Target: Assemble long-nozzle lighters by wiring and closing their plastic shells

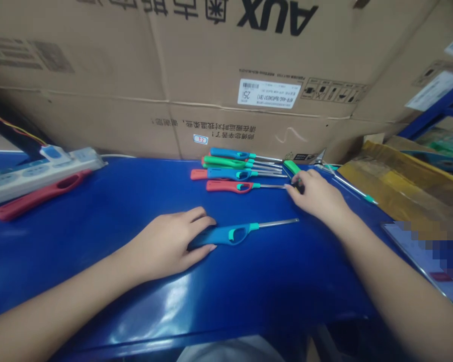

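On the blue table, my left hand [173, 241] is closed around the rear of a blue utility lighter [222, 235], whose metal rod points right. My right hand [319, 193] reaches to the far side, its thumb and fingers pinched on something small and dark, mostly hidden by the fingers. A green piece [291, 167] lies right behind those fingertips; I cannot tell whether it belongs to the dark thing. Left of my right hand, several lighters lie in a row, among them a red lighter [230, 186] in front and a green lighter [224, 162] farther back.
A large cardboard box [136, 75] walls off the back. At left, a red lighter handle [41, 196] lies against a white power strip [79, 158]. A loose rod with a teal end [357, 191], a taped carton [385, 176] and a blurred-out device [419, 256] are at right.
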A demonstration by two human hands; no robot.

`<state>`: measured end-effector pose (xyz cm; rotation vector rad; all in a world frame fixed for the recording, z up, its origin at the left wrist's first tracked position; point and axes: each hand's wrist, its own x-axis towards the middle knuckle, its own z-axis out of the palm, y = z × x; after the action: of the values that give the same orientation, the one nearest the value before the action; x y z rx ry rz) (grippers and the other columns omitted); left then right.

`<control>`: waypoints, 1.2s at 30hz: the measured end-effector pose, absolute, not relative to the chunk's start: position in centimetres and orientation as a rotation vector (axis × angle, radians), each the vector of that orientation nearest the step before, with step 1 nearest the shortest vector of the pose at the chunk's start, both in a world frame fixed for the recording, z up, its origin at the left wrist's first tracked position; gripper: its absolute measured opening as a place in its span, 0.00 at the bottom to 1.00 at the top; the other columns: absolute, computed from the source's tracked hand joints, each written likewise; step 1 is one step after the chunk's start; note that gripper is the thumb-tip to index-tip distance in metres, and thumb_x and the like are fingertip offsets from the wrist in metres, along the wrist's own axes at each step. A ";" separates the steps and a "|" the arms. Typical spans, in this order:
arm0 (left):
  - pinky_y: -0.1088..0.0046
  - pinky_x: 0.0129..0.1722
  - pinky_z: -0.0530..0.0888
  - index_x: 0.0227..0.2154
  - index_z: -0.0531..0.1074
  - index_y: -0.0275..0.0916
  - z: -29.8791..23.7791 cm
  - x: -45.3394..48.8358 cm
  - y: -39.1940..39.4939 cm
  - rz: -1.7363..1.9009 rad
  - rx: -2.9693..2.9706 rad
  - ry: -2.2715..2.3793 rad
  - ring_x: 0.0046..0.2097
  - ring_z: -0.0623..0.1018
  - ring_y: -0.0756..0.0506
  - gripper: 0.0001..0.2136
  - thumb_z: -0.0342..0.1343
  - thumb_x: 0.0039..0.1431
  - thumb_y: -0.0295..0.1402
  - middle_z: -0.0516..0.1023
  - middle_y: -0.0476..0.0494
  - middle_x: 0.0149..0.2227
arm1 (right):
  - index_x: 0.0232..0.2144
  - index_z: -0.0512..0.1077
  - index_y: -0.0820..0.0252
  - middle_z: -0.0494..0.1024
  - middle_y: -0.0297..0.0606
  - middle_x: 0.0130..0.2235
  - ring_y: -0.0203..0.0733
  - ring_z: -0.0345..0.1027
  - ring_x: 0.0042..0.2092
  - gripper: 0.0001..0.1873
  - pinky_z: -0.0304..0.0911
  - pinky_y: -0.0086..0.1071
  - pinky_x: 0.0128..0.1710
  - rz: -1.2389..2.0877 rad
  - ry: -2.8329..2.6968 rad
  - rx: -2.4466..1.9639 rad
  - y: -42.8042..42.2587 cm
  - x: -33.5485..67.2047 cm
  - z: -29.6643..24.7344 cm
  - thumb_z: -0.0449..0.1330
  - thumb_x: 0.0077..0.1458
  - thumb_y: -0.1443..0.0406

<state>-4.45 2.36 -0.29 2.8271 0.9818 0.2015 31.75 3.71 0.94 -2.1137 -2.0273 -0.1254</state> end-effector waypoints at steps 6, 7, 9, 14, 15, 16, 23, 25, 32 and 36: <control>0.67 0.34 0.75 0.53 0.77 0.44 0.4 -4.7 1.7 0.206 2.684 1.013 0.34 0.82 0.44 0.14 0.55 0.68 0.39 0.79 0.42 0.48 | 0.47 0.73 0.60 0.82 0.49 0.38 0.55 0.77 0.37 0.17 0.70 0.41 0.34 -0.068 -1.775 -2.366 4.8 33.0 0.1 0.63 0.57 0.59; 0.68 0.35 0.76 0.53 0.77 0.43 0.4 -4.6 1.7 0.215 2.664 0.996 0.34 0.82 0.45 0.14 0.56 0.68 0.38 0.79 0.43 0.47 | 0.47 0.74 0.60 0.82 0.49 0.37 0.57 0.78 0.36 0.17 0.70 0.43 0.35 -0.069 -1.745 -2.352 4.7 32.9 0.4 0.63 0.56 0.60; 0.69 0.34 0.76 0.52 0.77 0.43 0.3 -4.4 1.6 0.237 2.617 0.964 0.33 0.81 0.46 0.14 0.56 0.67 0.36 0.78 0.44 0.46 | 0.48 0.75 0.61 0.83 0.52 0.38 0.62 0.78 0.40 0.18 0.71 0.48 0.39 -0.113 -1.680 -2.276 4.4 32.5 1.2 0.61 0.56 0.61; 0.72 0.35 0.77 0.50 0.78 0.39 -0.3 -3.7 1.2 0.344 2.510 0.913 0.35 0.80 0.47 0.12 0.60 0.67 0.35 0.77 0.44 0.44 | 0.52 0.76 0.62 0.79 0.56 0.55 0.62 0.74 0.56 0.22 0.67 0.51 0.55 -0.248 -1.574 -1.823 2.3 29.3 3.9 0.54 0.62 0.58; 0.72 0.35 0.77 0.51 0.78 0.39 -0.5 -3.6 1.0 0.366 2.493 0.911 0.36 0.80 0.47 0.13 0.61 0.67 0.35 0.77 0.43 0.45 | 0.49 0.78 0.61 0.81 0.53 0.52 0.59 0.75 0.54 0.21 0.69 0.49 0.53 -0.207 -1.596 -1.727 1.8 28.2 4.2 0.54 0.63 0.56; 0.72 0.37 0.78 0.53 0.77 0.38 -0.7 -3.5 0.8 0.386 2.479 0.906 0.37 0.80 0.47 0.13 0.61 0.67 0.34 0.77 0.43 0.45 | 0.47 0.79 0.59 0.83 0.50 0.49 0.55 0.77 0.50 0.20 0.71 0.46 0.50 -0.145 -1.622 -1.639 1.3 26.9 4.4 0.55 0.63 0.54; 0.63 0.48 0.81 0.52 0.78 0.36 -1.6 -3.1 -0.5 0.416 2.500 0.811 0.47 0.83 0.39 0.14 0.63 0.66 0.32 0.79 0.36 0.50 | 0.41 0.82 0.54 0.87 0.39 0.43 0.47 0.82 0.45 0.13 0.76 0.38 0.44 0.450 -1.902 -1.212 -0.5 17.9 3.1 0.62 0.63 0.55; 0.59 0.53 0.80 0.52 0.78 0.36 -1.7 -3.2 -0.6 0.429 2.516 0.775 0.52 0.82 0.35 0.14 0.64 0.65 0.32 0.79 0.34 0.53 | 0.42 0.82 0.55 0.87 0.39 0.44 0.46 0.82 0.46 0.12 0.76 0.38 0.46 0.540 -1.926 -1.169 -0.3 16.3 2.7 0.62 0.64 0.57; 0.57 0.60 0.77 0.58 0.75 0.35 -2.0 -3.5 0.0 0.486 2.559 0.674 0.60 0.78 0.33 0.20 0.66 0.64 0.33 0.77 0.32 0.59 | 0.42 0.82 0.57 0.86 0.40 0.43 0.48 0.80 0.47 0.10 0.75 0.41 0.49 0.657 -1.902 -1.114 0.8 13.9 1.6 0.64 0.61 0.61; 0.57 0.55 0.79 0.55 0.78 0.34 -2.3 -3.6 0.3 0.484 2.572 0.666 0.55 0.81 0.33 0.18 0.66 0.65 0.36 0.79 0.32 0.53 | 0.38 0.83 0.56 0.86 0.39 0.41 0.46 0.80 0.45 0.06 0.75 0.39 0.47 0.676 -1.762 -1.101 0.8 14.1 1.7 0.68 0.59 0.63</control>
<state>-3.65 0.32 -2.31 2.5720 0.6660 0.4839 14.15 0.81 1.69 -1.1014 -1.7625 0.6761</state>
